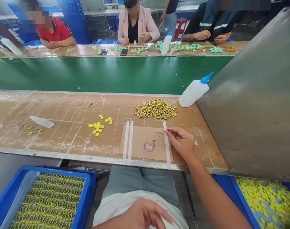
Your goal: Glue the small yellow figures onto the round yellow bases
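Note:
My right hand (183, 141) is over the right side of a cardboard sheet (140, 136), thumb and forefinger pinched beside a strip of white tape (167, 148). Something tiny and dark may be between the fingertips, too small to make out. A small round clear dish (149, 146) sits on the sheet, left of that hand. Behind the sheet lies a heap of small yellow-and-black pieces (155, 109). My left hand (145, 213), slightly blurred, hovers above my lap with its fingers apart and nothing visible in them.
Yellow discs (97, 126) and a clear plastic piece (42, 121) lie leftward. A blue-capped bottle (194, 93) leans by a metal panel (254, 105). Blue trays hold yellow-and-black pieces (49, 200) and yellow discs (266, 197). Beyond a green belt (99, 74), several people sit working.

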`<action>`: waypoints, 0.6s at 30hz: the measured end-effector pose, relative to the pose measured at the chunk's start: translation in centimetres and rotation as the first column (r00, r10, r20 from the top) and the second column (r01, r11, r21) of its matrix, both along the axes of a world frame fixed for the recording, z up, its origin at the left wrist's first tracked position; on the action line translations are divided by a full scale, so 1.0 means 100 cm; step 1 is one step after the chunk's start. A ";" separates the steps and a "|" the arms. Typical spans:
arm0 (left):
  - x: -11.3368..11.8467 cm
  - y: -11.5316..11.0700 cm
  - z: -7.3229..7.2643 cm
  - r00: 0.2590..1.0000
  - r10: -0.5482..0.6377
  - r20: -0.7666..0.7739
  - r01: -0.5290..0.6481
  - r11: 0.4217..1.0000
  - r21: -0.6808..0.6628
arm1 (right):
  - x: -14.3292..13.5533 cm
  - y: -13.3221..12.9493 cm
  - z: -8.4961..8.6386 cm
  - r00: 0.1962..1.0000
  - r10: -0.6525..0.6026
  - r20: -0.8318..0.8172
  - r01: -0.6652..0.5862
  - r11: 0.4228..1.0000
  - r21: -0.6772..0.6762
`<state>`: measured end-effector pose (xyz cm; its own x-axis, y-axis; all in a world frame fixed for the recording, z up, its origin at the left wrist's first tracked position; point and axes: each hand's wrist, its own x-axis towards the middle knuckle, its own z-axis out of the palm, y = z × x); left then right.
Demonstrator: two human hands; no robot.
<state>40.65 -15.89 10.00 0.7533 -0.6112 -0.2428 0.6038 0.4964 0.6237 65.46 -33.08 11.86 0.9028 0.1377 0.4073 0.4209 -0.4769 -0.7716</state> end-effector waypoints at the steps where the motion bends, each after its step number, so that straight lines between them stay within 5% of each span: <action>1: 0.007 0.003 0.003 0.990 0.140 -0.020 -0.141 0.989 -0.040 | -0.008 0.006 0.000 1.000 0.002 0.024 -0.003 0.999 0.048; 3: 0.026 0.017 0.012 0.906 0.418 -0.061 -0.419 0.908 0.001 | -0.023 0.017 -0.001 0.997 0.019 0.068 -0.028 0.992 0.127; 5: 0.051 0.037 0.022 0.766 0.642 -0.029 -0.636 0.764 0.110 | -0.037 0.027 -0.005 0.993 0.041 0.107 -0.060 0.982 0.180; 8: 0.089 0.065 0.028 0.569 0.814 0.116 -0.820 0.553 0.147 | -0.047 0.035 -0.011 0.984 0.063 0.166 -0.099 0.970 0.222; 10: 0.108 0.076 0.026 0.489 0.849 0.201 -0.872 0.468 0.147 | -0.048 0.035 -0.013 0.976 0.087 0.201 -0.133 0.965 0.225; 18: 0.129 0.081 0.013 0.419 0.865 0.276 -0.908 0.389 0.157 | -0.046 0.035 -0.008 0.952 0.168 0.257 -0.219 0.958 0.185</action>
<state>53.55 -7.76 11.32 0.8634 0.4906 -0.1180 -0.1800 0.5179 0.8363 60.91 -29.58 11.02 0.7416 0.1893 0.6436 0.6709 -0.2073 -0.7120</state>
